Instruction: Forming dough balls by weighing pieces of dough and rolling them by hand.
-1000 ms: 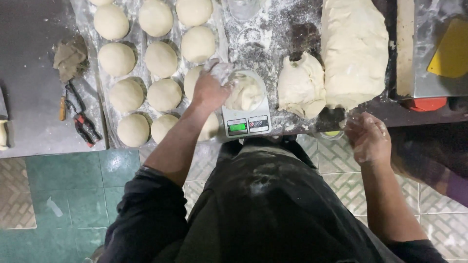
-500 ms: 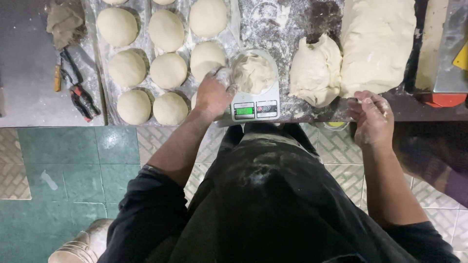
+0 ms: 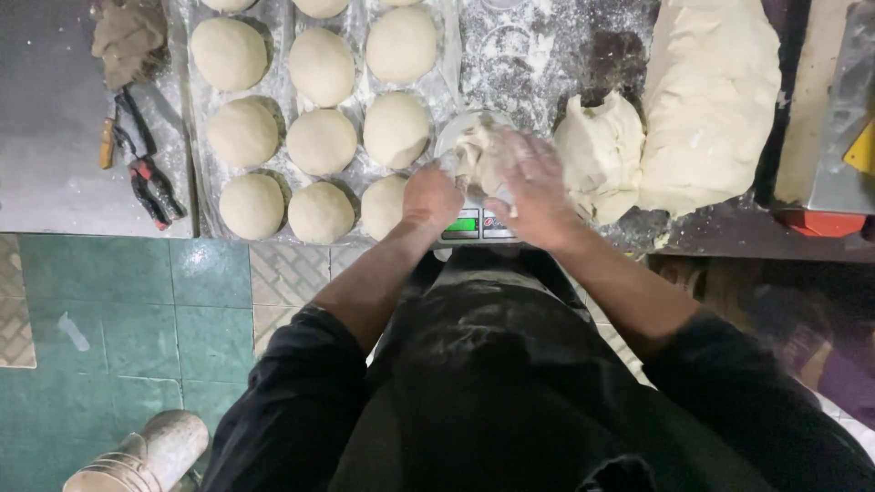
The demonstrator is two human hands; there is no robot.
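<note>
Starting at the left, a crumpled rag [image 3: 128, 36] and a pair of red-handled pliers [image 3: 146, 178] are seen on the grey worktop [image 3: 55, 137]. Beside them, rounded dough balls [image 3: 319, 141] are laid in rows on a floured plastic sheet [image 3: 205, 219]. The left hand [image 3: 430, 196] is placed at the near left edge of the scale [image 3: 474, 223], fingers curled against a piece of dough [image 3: 478, 150] that sits on the scale. The right hand [image 3: 538, 187] is laid over the same piece, fingers spread and cupped around it. To the right, a smaller dough lump [image 3: 602, 155] is set touching a large dough mass [image 3: 711, 100].
</note>
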